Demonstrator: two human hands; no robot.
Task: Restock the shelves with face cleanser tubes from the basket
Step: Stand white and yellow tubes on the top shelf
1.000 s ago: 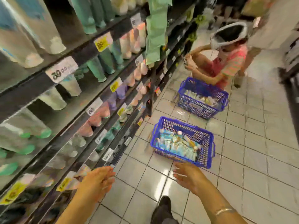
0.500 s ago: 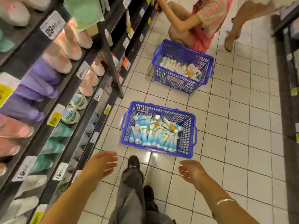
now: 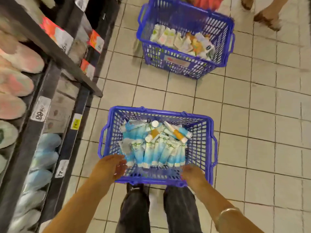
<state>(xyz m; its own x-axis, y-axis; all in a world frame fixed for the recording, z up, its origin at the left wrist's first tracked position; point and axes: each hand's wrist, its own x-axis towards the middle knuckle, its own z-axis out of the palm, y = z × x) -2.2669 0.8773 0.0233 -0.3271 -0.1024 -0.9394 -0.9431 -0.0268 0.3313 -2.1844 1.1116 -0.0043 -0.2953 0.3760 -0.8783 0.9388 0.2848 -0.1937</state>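
A blue plastic basket (image 3: 204, 148) stands on the tiled floor right in front of my feet. It holds several blue-and-white face cleanser tubes (image 3: 151, 152) and a few white-and-orange tubes (image 3: 176, 133). My left hand (image 3: 109, 167) hovers over the basket's near left corner, fingers spread, holding nothing. My right hand (image 3: 191, 174) is at the near right rim, empty, fingers loosely apart. The shelves (image 3: 50, 91) run along the left, stocked with pink, white and light blue tubes (image 3: 45, 155).
A second blue basket (image 3: 225, 46) with pale tubes stands farther ahead. Behind it a person crouches and another person's foot (image 3: 267, 19) is at the top right. White floor tiles stretch to the right.
My view has dropped and I have stepped up to the basket. Both hands have moved forward from above the floor to the basket's near rim.
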